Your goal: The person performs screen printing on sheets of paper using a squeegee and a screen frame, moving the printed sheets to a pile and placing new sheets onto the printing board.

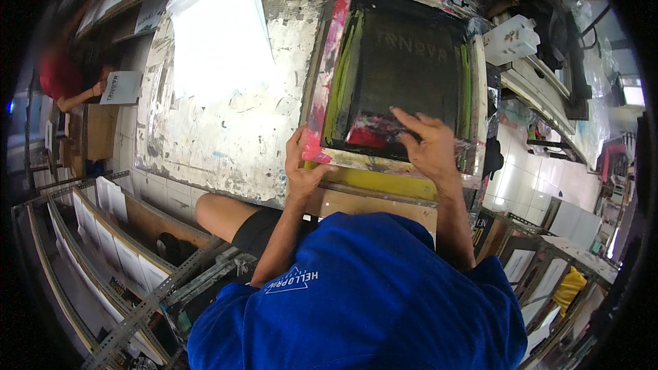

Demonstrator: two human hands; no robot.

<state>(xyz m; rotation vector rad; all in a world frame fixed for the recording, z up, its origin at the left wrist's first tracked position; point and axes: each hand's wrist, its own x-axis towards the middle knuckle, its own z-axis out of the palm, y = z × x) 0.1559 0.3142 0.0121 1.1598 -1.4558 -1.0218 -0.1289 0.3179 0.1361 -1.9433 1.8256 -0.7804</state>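
Note:
A screen-printing frame [322,82], its wooden edge smeared with pink and red ink, lies on the right part of the paint-stained table [226,137]. Its dark mesh [411,62] fills the middle, with faint lettering near the far end. My left hand [306,170] grips the frame's near left corner, thumb along the front edge. Over the near end of the mesh is my right hand [430,149], its index finger and thumb apart and nothing visible between them. Beside its fingertips sits a red-and-dark smeared thing [372,131]; its kind is unclear.
A stack of white sheets [218,34] lies on the table's far left. A white plastic container [512,40] stands right of the frame. At the far left, a person in a red top [62,72] holds a printed sheet [121,88]. Racks with boards [130,233] stand at lower left.

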